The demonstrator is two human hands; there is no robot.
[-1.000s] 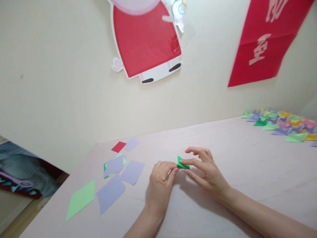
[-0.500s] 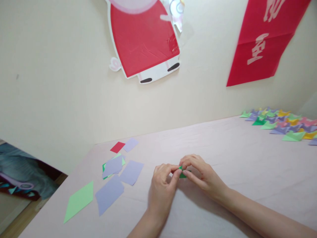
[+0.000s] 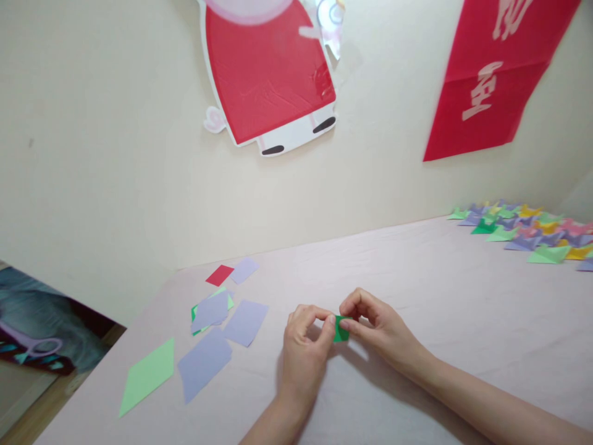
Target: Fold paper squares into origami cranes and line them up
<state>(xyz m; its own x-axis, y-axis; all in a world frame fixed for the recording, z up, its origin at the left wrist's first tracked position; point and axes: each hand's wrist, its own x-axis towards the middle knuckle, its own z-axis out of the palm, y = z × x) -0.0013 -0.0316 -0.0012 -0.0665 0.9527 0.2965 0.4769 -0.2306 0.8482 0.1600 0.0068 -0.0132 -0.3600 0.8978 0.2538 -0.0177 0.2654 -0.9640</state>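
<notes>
Your left hand [image 3: 303,355] and right hand [image 3: 380,327] pinch the small folded green paper [image 3: 341,329] between closed fingertips just above the pale tabletop [image 3: 440,290], with loose lavender and green paper squares [image 3: 208,346] lying well off past your left fingers.

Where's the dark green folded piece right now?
Head view, lower centre: the dark green folded piece is pinched between the left hand and right hand, over the table, right of the lilac sheets.
</notes>
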